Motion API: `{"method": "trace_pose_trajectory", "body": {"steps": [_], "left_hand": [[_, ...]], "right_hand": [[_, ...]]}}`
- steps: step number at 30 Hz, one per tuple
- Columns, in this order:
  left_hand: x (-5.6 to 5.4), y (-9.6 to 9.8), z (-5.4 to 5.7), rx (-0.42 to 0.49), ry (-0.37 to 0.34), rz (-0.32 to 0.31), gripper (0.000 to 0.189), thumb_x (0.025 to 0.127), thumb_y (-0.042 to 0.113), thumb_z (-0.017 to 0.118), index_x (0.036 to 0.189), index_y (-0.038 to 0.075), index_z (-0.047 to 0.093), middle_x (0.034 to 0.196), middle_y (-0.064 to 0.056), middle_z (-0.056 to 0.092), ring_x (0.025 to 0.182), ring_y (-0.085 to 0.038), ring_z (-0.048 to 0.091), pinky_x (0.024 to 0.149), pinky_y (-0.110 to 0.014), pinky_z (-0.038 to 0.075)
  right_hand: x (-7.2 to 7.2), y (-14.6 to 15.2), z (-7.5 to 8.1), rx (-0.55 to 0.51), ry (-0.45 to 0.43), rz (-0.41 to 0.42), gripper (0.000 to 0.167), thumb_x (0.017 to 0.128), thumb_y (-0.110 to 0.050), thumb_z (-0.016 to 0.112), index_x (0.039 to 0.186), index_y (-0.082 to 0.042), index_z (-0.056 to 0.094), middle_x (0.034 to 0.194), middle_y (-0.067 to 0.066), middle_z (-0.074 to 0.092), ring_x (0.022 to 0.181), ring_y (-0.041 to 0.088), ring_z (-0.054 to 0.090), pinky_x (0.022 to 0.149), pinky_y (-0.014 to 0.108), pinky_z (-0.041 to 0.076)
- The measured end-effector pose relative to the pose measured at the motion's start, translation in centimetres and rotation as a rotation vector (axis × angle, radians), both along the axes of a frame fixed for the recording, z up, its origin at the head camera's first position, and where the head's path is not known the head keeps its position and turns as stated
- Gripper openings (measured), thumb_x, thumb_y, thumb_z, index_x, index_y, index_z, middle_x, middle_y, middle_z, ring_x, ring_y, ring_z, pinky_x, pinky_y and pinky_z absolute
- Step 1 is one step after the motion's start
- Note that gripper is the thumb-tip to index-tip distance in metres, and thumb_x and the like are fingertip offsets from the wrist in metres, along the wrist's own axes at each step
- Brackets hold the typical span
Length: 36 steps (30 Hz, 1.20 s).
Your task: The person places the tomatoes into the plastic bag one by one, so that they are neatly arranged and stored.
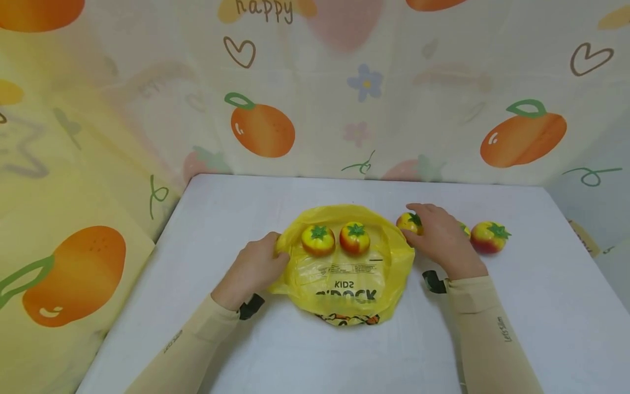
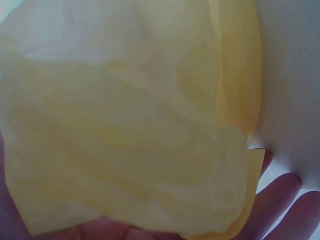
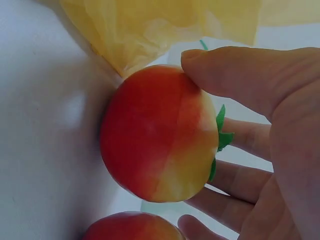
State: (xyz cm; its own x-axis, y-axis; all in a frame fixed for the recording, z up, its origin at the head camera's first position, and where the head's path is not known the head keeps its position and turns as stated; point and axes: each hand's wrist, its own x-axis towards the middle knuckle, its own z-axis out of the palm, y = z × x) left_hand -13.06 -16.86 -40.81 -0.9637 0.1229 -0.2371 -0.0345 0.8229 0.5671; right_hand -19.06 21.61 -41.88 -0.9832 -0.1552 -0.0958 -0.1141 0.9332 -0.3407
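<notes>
A yellow plastic bag point(image 1: 349, 273) lies on the table with its mouth spread. Two red-and-yellow toy tomatoes with green leaf tops, a left one point(image 1: 318, 241) and a right one point(image 1: 355, 238), sit inside. My left hand point(image 1: 253, 268) pinches the bag's left rim; in the left wrist view the film point(image 2: 125, 140) hides most of the fingers. Just right of the bag, my right hand point(image 1: 438, 235) holds another toy tomato point(image 3: 160, 135) between thumb and fingers. Its red side faces the right wrist camera.
Right of my right hand lies another toy tomato point(image 1: 489, 237), with one more point(image 1: 464, 229) partly hidden behind the hand. The white table point(image 1: 325, 355) ends at a fruit-printed cloth point(image 1: 315, 142) at the back.
</notes>
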Motion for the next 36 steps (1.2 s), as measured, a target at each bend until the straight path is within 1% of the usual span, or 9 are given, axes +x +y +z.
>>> {"method": "trace_pose_trajectory", "body": {"steps": [7, 13, 17, 21, 26, 29, 33, 36], "left_hand": [[-0.11, -0.04, -0.07, -0.008, -0.002, -0.006, 0.046, 0.106, 0.022, 0.054, 0.146, -0.002, 0.054, 0.098, -0.012, 0.068, 0.068, -0.021, 0.057, 0.062, -0.03, 0.047], [-0.15, -0.09, 0.04, -0.003, -0.004, -0.003, 0.044, 0.106, 0.021, 0.053, 0.144, -0.001, 0.055, 0.097, -0.012, 0.068, 0.069, -0.021, 0.057, 0.062, -0.03, 0.047], [-0.13, -0.04, 0.03, -0.002, -0.008, -0.005, 0.041, 0.105, 0.021, 0.053, 0.14, 0.0, 0.057, 0.093, -0.011, 0.066, 0.068, -0.021, 0.057, 0.061, -0.03, 0.046], [-0.06, 0.05, 0.04, -0.005, -0.005, -0.01, 0.04, 0.104, 0.021, 0.053, 0.138, 0.0, 0.057, 0.09, -0.01, 0.065, 0.067, -0.021, 0.056, 0.061, -0.031, 0.045], [-0.08, 0.15, 0.19, 0.001, 0.008, -0.013, 0.039, 0.104, 0.021, 0.053, 0.136, 0.0, 0.058, 0.088, -0.01, 0.064, 0.066, -0.021, 0.055, 0.061, -0.03, 0.045], [-0.03, 0.15, 0.23, 0.007, 0.004, -0.01, 0.038, 0.104, 0.021, 0.053, 0.135, 0.0, 0.058, 0.087, -0.009, 0.063, 0.066, -0.021, 0.055, 0.06, -0.031, 0.045], [0.08, 0.16, 0.25, 0.013, -0.002, -0.005, 0.037, 0.104, 0.021, 0.053, 0.135, 0.0, 0.058, 0.086, -0.009, 0.063, 0.066, -0.021, 0.055, 0.06, -0.031, 0.045], [0.16, 0.19, 0.29, 0.014, 0.006, -0.007, 0.038, 0.104, 0.02, 0.053, 0.135, 0.0, 0.058, 0.088, -0.01, 0.064, 0.066, -0.021, 0.055, 0.06, -0.031, 0.045]], "right_hand": [[-0.14, -0.13, -0.28, 0.027, 0.012, 0.019, 0.07, 0.105, -0.043, 0.066, 0.161, -0.008, 0.044, 0.161, 0.027, 0.049, 0.145, 0.051, 0.048, 0.12, 0.071, 0.038], [-0.14, -0.51, -0.2, 0.017, 0.009, 0.037, 0.069, 0.105, -0.04, 0.067, 0.161, -0.008, 0.045, 0.159, 0.027, 0.051, 0.142, 0.049, 0.051, 0.12, 0.069, 0.04], [-0.05, -0.71, -0.3, 0.009, -0.007, 0.032, 0.067, 0.105, -0.04, 0.066, 0.161, -0.008, 0.046, 0.158, 0.025, 0.052, 0.14, 0.046, 0.053, 0.119, 0.067, 0.042], [-0.05, -0.68, -0.55, 0.004, -0.009, 0.039, 0.065, 0.105, -0.035, 0.068, 0.16, -0.008, 0.046, 0.157, 0.025, 0.053, 0.138, 0.045, 0.054, 0.119, 0.066, 0.043], [-0.18, -0.54, -0.48, 0.002, -0.006, 0.047, 0.064, 0.104, -0.03, 0.069, 0.16, -0.008, 0.046, 0.156, 0.025, 0.053, 0.137, 0.045, 0.054, 0.118, 0.066, 0.043], [-0.22, -0.49, -0.4, -0.001, -0.007, 0.047, 0.064, 0.104, -0.032, 0.069, 0.16, -0.008, 0.047, 0.156, 0.025, 0.053, 0.138, 0.044, 0.053, 0.119, 0.066, 0.043], [-0.18, -0.37, -0.13, -0.012, -0.015, 0.034, 0.067, 0.104, -0.038, 0.067, 0.161, -0.01, 0.046, 0.159, 0.023, 0.051, 0.141, 0.044, 0.052, 0.12, 0.067, 0.042], [0.14, -0.28, 0.29, -0.031, -0.019, 0.013, 0.069, 0.104, -0.042, 0.067, 0.162, -0.012, 0.045, 0.162, 0.022, 0.049, 0.143, 0.044, 0.049, 0.12, 0.068, 0.041]]}}
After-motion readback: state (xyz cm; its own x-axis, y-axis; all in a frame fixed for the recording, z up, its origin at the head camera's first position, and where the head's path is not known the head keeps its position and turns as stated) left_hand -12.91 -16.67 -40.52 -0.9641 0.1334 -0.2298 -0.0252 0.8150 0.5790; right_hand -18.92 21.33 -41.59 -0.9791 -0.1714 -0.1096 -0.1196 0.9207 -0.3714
